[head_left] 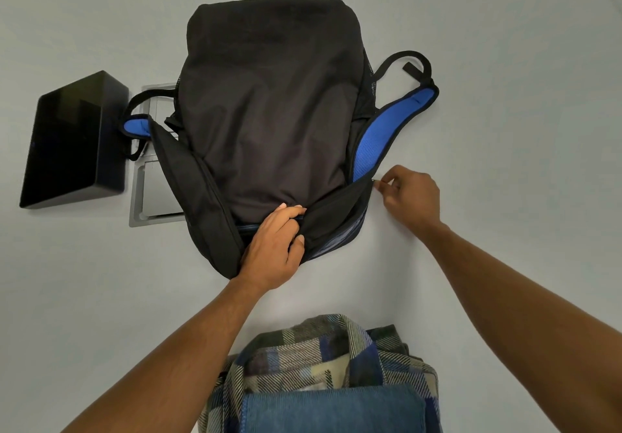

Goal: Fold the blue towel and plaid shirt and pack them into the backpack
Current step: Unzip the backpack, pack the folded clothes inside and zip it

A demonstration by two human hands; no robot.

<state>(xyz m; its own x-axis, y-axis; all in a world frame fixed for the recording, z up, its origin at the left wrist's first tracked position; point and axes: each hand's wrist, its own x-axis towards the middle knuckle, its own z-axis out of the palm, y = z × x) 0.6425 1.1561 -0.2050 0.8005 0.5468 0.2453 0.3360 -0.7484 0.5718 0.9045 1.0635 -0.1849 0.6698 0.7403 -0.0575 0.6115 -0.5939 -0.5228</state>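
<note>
A black backpack (269,102) with blue-lined straps lies flat on the pale table, its top end toward me. My left hand (274,242) grips the fabric edge at that near end, fingers curled over it. My right hand (410,197) pinches a small zipper pull at the bag's near right corner. The zipper there is partly open and a striped blue lining shows below it. A folded plaid shirt (319,355) sits at the bottom of the view with a folded blue towel (333,410) stacked on it. Neither hand touches them.
A glossy black box (72,140) stands on the table left of the backpack. A grey metal plate (151,197) set in the tabletop lies partly under the bag's left side. One blue-lined shoulder strap (393,119) spreads out to the right.
</note>
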